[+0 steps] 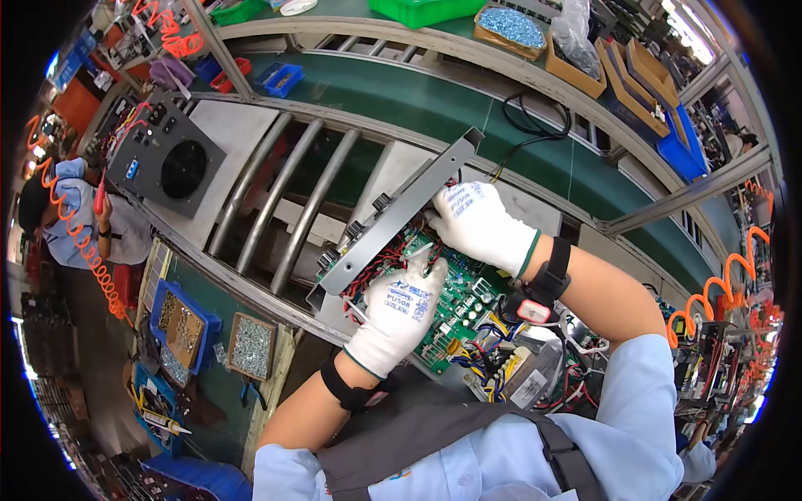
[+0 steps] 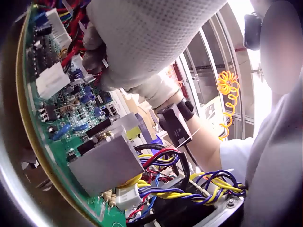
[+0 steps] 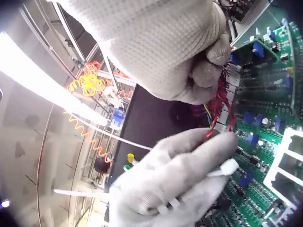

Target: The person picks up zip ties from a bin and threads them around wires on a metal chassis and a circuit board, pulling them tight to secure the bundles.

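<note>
Both hands wear white gloves over a green circuit board (image 1: 447,338). In the right wrist view the left hand (image 3: 175,175) grips white cable ties (image 3: 229,168), one head showing by its fingers and tails trailing to the left. The right hand (image 1: 484,225) is farther back, near the grey metal panel (image 1: 405,213). Its curled fingers (image 3: 208,73) pinch a bundle of red wires (image 3: 218,106) beside a row of white connectors. In the left wrist view the left hand (image 2: 142,38) hides part of the wires, and the board (image 2: 42,127) stands on edge.
Yellow and blue twisted wires (image 1: 493,359) and a metal-cased part (image 1: 535,380) lie near the body. Left are steel rollers (image 1: 305,204) and a black fan unit (image 1: 171,159). Screw trays (image 1: 251,346) stand at lower left; boxes (image 1: 510,32) line the shelf behind.
</note>
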Demonstrator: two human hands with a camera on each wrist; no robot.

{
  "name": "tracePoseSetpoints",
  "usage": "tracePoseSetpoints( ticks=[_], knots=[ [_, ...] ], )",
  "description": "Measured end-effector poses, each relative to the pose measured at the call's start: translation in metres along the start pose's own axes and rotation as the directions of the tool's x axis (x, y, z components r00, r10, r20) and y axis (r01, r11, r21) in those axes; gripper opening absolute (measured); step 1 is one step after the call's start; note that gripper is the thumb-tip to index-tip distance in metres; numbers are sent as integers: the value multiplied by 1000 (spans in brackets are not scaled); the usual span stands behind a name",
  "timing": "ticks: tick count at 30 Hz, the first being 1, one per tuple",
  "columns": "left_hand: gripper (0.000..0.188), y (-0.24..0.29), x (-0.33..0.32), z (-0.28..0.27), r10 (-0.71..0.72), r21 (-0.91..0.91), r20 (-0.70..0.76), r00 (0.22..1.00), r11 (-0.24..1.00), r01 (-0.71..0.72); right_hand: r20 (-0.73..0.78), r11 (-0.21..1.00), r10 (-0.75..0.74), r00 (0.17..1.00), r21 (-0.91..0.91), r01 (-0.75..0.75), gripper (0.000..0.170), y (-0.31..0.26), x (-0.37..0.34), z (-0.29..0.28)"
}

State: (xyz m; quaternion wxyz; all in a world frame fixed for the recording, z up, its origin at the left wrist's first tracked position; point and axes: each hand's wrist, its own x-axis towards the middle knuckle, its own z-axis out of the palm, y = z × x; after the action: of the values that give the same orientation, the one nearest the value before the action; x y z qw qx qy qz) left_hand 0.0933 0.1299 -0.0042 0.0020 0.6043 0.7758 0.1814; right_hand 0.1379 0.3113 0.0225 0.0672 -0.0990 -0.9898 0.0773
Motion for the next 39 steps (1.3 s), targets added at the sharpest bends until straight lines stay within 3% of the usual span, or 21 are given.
tracePoseSetpoints(
  ticks=[2, 4, 6, 9, 12, 14, 16, 19, 21, 23, 26, 30, 31, 33, 37, 39],
  knots=[
    [30, 2, 0, 0, 2, 35, 44, 999, 999, -3, 112, 986, -62, 992, -147, 78, 15, -1, -1, -9],
    [30, 3, 2, -1, -13, 61, 39, 999, 998, 10, 74, 925, -197, 978, -318, 211, 7, 7, 2, -14],
    [31, 2, 5, -6, -49, 9, 35, 998, 999, 48, 110, 916, -207, 972, -327, 232, 5, 9, 9, -19],
    [32, -3, 6, -6, -85, -112, -11, 996, 990, 84, -53, 929, -255, 966, -289, 229, 7, 16, 12, -26],
    [29, 4, 10, -6, -157, -109, -32, 987, 982, 153, 140, 919, -142, 980, -350, 184, 16, 16, 14, -35],
    [26, 5, 13, -5, -215, -145, -104, 971, 969, 199, -29, 958, -243, 970, -162, 236, 14, 32, 7, -33],
    [25, -1, 16, 7, -229, -222, -252, 940, 959, 175, -38, 988, -149, 988, -35, 147, 17, 41, -8, -39],
    [23, 7, 18, -1, -215, -195, -170, 962, 964, 181, -41, 979, -202, 979, 11, 202, 20, 46, -24, -42],
    [22, 16, 19, -9, -163, -131, -88, 983, 980, 150, 28, 964, -246, 969, -99, 247, 20, 49, -25, -31],
    [22, 18, 22, -4, -133, -83, -99, 986, 989, 125, 85, 945, -250, 965, -198, 262, 17, 45, -17, -26],
    [21, 17, 25, 3, -129, 27, -91, 987, 991, 132, 86, 948, -279, 956, -134, 289, 14, 44, -8, -21],
    [23, 16, 29, 6, -139, 16, -166, 976, 990, 143, -42, 957, -270, 962, 101, 273, 14, 50, -12, -9],
    [22, 17, 32, 5, -158, -6, -168, 973, 987, 159, 52, 971, -235, 971, 52, 232, 21, 46, -10, -15],
    [20, 17, 36, 8, -152, -10, -219, 964, 988, 154, 69, 974, -208, 976, 107, 200, 21, 41, -8, -15],
    [19, 14, 42, 9, -124, 73, -145, 982, 988, 136, 97, 958, -123, 988, 273, 92, 20, 36, -2, -20],
    [19, 13, 39, 5, -123, -11, -148, 981, 992, 122, 185, 954, -69, 980, 300, 10, 22, 37, -2, -32]
  ],
)
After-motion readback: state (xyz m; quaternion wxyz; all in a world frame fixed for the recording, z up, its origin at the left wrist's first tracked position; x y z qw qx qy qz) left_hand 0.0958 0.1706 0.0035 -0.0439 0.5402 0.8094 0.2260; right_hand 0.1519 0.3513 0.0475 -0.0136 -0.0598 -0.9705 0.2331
